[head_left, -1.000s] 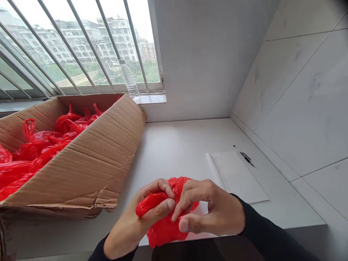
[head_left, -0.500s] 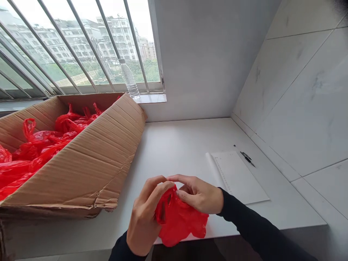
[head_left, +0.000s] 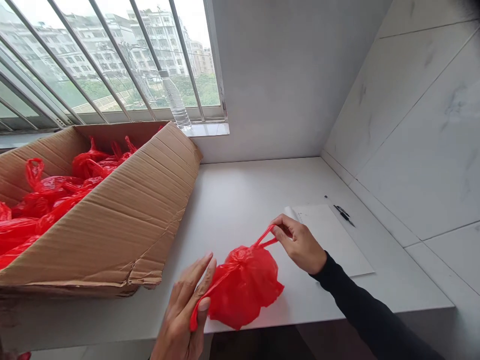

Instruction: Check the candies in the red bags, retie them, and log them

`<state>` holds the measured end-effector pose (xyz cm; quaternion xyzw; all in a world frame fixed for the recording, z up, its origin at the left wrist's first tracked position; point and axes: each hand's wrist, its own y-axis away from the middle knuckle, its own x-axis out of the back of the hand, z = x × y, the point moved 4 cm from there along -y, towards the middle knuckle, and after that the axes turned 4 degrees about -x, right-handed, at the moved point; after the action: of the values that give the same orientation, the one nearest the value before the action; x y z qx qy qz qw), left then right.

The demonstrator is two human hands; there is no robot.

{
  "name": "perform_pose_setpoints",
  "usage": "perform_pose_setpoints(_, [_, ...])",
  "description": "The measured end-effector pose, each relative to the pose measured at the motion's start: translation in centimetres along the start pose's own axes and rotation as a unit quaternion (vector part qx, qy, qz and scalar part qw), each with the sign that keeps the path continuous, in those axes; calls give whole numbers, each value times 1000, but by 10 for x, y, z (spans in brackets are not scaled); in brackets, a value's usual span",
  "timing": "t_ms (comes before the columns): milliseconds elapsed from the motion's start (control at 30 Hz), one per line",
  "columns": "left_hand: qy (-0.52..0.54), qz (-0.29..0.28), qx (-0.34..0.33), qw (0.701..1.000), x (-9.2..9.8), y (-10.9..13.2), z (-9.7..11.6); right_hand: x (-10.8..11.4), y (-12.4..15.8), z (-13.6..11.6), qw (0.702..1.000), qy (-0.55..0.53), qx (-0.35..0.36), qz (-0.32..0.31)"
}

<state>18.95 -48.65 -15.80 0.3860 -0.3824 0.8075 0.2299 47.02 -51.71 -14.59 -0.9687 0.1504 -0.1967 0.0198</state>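
Lower middle of the frame: my left hand (head_left: pixel 187 315) and right hand (head_left: pixel 300 242) each pinch a handle of the red bag (head_left: pixel 245 285) on the counter (head_left: pixel 243 200).

Bright daylight comes in through the window (head_left: pixel 112 55) and makes the white counter (head_left: pixel 247 200) glow softly. Shadows are faint. The picture is sharp, but straight lines bend near its edges.
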Motion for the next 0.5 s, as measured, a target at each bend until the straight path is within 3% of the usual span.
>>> perform_pose_setpoints(100, [-17,-10,71,997,0,29,-21,5,1,35,999,7,-51,8])
perform_pose_setpoints(167, [-2,-9,87,996,-1,32,-20,1,3,40,998,-19,-55,-1])
perform_pose_setpoints(267, [1,-27,46,999,-8,10,4,-10,8,27,995,-81,-54,-18])
perform_pose_setpoints(367, [5,-88,35,996,-24,-20,24,-16,15,14,992,-101,-70,-25])
perform_pose_setpoints(500, [33,-109,65,991,-31,-39,31,-2,23,36,988,-98,-109,41])
